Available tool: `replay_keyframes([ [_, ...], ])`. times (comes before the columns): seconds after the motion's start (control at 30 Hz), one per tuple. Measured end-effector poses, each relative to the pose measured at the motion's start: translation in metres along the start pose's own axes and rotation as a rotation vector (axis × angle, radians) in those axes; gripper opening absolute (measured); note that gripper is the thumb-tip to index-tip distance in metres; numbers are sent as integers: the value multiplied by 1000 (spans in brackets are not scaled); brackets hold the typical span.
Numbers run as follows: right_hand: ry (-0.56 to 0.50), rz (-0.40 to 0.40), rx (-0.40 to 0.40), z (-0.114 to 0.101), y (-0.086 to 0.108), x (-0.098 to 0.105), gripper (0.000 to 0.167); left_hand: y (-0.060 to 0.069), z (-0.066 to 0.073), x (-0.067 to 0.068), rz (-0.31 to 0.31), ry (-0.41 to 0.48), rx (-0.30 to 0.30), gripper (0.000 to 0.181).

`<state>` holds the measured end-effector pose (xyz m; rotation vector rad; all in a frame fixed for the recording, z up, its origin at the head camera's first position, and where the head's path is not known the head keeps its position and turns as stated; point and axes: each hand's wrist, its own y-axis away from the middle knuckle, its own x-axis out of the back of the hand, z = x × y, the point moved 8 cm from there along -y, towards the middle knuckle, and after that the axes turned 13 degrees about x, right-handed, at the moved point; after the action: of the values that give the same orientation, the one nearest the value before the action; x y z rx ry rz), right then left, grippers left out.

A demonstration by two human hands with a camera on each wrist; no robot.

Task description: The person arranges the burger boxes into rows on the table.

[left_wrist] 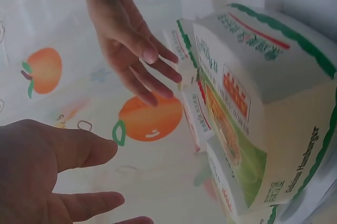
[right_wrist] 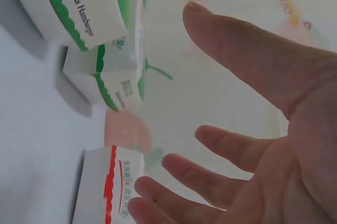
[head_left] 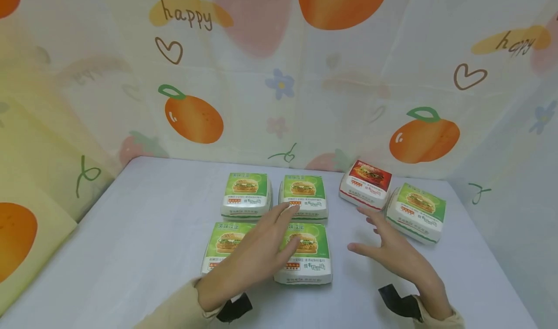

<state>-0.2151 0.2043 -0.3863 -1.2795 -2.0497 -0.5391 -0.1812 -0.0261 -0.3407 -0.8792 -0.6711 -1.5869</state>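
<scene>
My left hand (head_left: pixel 266 242) hovers over the green burger boxes at the middle of the table, fingers extended and holding nothing. Below it lie the front left box (head_left: pixel 218 245) and the front right box (head_left: pixel 305 273), both partly covered by the hand in the head view. Behind them stand two more green boxes, the back left one (head_left: pixel 246 203) and the back right one (head_left: pixel 311 193). My right hand (head_left: pixel 394 254) is in the air with its fingers spread, nearest to a green burger box (head_left: pixel 416 212) and a red burger box (head_left: pixel 366 183) at the right.
A white table (head_left: pixel 131 251) carries all the boxes. Behind it hangs a cloth (head_left: pixel 305 111) printed with oranges and hearts. A yellowish panel (head_left: pixel 39 188) stands at the left.
</scene>
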Motion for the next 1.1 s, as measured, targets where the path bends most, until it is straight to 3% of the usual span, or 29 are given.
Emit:
replay_keyframes([
  [0.5,67,218,29,12,-15,23,80,-47,16,-2,-110,-31,-34,55],
  [0.8,81,275,42,23,-27,32,77,-77,20,-8,-181,20,-48,57],
  [1.1,112,278,22,39,-37,39,73,-107,26,-20,-244,58,-125,57],
])
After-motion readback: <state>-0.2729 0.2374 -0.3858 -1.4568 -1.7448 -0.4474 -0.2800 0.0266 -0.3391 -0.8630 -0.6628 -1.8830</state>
